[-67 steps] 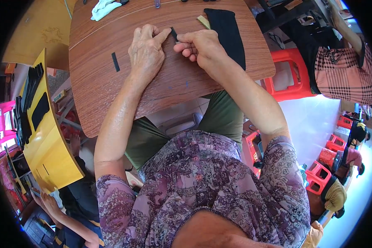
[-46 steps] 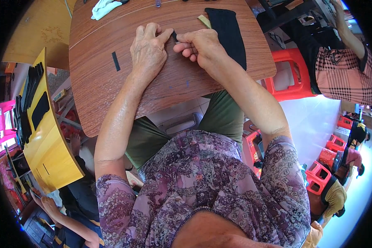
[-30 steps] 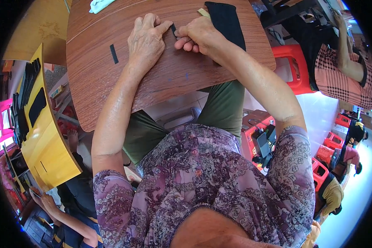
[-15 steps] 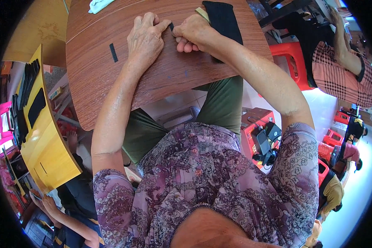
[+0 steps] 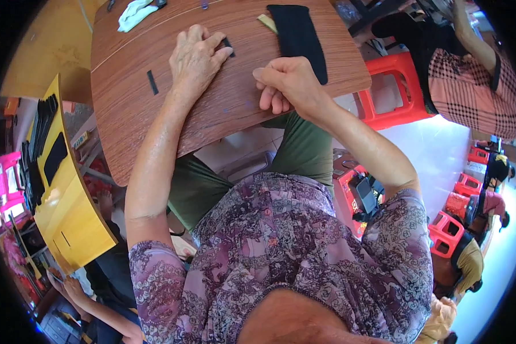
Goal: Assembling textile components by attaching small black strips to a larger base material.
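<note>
My left hand (image 5: 198, 57) rests on the brown wood-grain table, its thumb and index finger holding a small black strip (image 5: 229, 48) by its edge. To the right, my right hand (image 5: 292, 83) is raised near the table's front edge, away from that strip. Its thumb and index finger are pressed together and the others curl in; whatever they may hold is too small to make out. Just beyond this hand lies a black fabric piece (image 5: 299, 37), with a short yellowish strip (image 5: 266, 23) at its left side. Another black strip (image 5: 152, 82) lies left of my left hand.
A white cloth (image 5: 135, 14) lies at the table's far left. A yellow board (image 5: 77, 229) holding black pieces stands to the left. On the right are a red stool (image 5: 393, 86), a person in checked clothing (image 5: 467, 86), and a red box (image 5: 347, 180) beside my leg.
My right hand has moved away from the black strip, back toward me and to the right. My left hand stays at the strip. The view has shifted slightly, showing more of the table's far side.
</note>
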Action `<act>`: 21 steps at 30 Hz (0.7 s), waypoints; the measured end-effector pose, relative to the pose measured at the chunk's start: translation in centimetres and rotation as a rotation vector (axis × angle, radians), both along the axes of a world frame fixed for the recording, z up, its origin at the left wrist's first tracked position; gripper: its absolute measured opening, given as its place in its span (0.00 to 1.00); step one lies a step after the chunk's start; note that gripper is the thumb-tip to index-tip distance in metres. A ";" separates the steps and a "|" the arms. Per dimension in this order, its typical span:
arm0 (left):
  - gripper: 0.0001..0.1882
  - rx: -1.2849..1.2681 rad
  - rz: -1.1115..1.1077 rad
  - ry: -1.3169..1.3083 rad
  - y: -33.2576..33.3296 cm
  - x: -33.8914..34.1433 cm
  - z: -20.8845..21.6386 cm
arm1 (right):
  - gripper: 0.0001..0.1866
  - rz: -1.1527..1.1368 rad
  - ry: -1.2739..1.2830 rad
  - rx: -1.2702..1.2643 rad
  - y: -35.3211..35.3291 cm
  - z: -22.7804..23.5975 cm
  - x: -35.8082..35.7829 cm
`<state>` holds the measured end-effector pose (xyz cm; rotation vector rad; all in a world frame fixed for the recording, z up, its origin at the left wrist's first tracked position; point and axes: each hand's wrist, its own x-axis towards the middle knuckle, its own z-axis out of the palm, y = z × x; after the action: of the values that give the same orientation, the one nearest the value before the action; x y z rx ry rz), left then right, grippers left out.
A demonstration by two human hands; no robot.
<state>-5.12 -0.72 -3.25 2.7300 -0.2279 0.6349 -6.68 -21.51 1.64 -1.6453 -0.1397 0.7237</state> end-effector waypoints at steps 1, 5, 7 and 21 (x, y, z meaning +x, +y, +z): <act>0.15 0.000 -0.017 -0.004 -0.2 0.0 0.2 | 0.12 -0.047 -0.036 0.030 -0.8 0.3 -0.5; 0.20 0.044 0.034 0.058 -0.4 0.0 0.8 | 0.12 -0.254 -0.173 0.052 -4.4 1.7 -0.2; 0.22 0.068 0.023 0.148 -0.9 -0.3 1.8 | 0.11 -0.347 -0.299 -0.030 -6.8 1.1 0.1; 0.21 -0.617 0.019 0.460 -10.5 0.7 4.0 | 0.09 -0.446 -0.587 -0.337 -8.6 -3.7 2.5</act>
<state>-4.39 -11.23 0.76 2.1919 0.0955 0.0418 -4.20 -30.09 -2.03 -2.0824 -0.0630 -0.0964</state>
